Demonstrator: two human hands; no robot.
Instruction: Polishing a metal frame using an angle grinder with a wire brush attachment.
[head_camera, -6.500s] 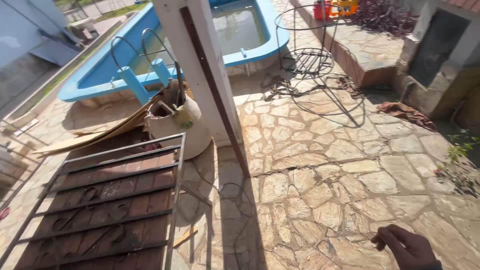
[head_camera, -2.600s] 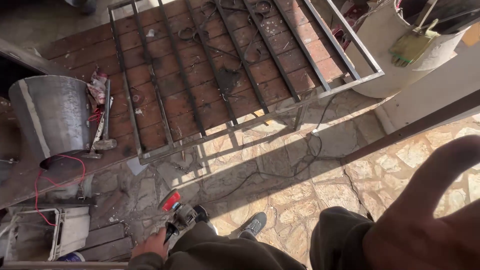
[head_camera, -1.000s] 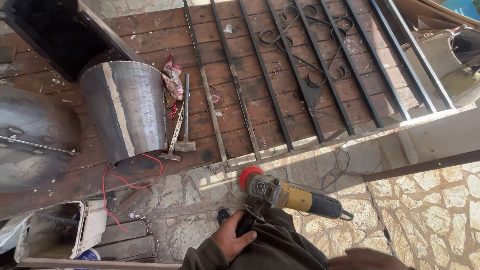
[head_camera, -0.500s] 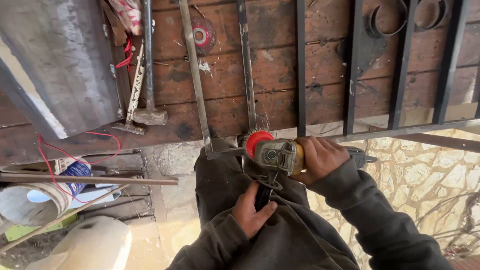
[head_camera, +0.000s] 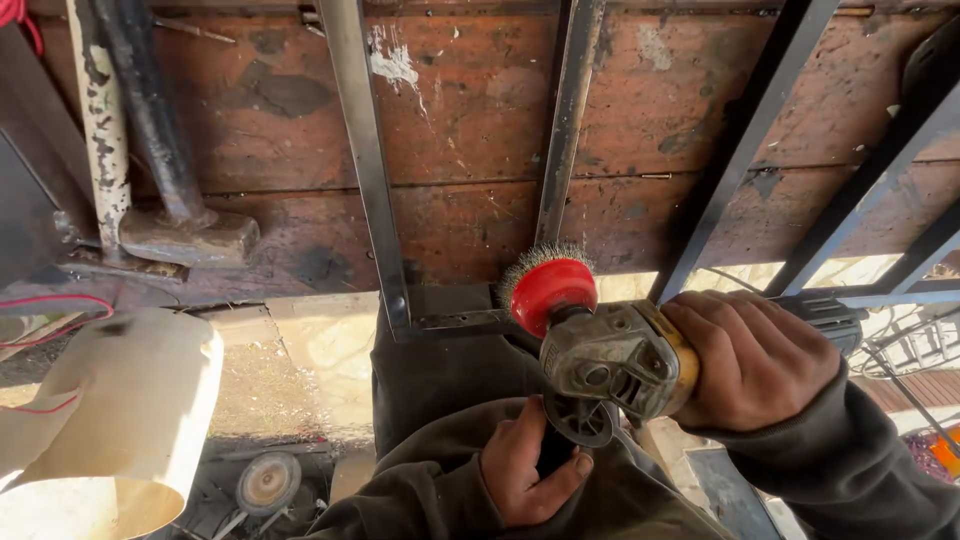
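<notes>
Head view: low centre of the frame, the right hand (head_camera: 755, 358) is wrapped tight round the grinder (head_camera: 620, 360) body, and the left hand (head_camera: 525, 470) is curled on what seems its side handle. Its red wire brush (head_camera: 550, 290) sits just at the grate (head_camera: 375, 200) bar's lower end. A hammer (head_camera: 185, 225) lies at upper left.

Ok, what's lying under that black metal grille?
Under the metal grille lie reddish, stained wooden boards. A hammer rests on them at left. What supports the boards is hidden.
</notes>
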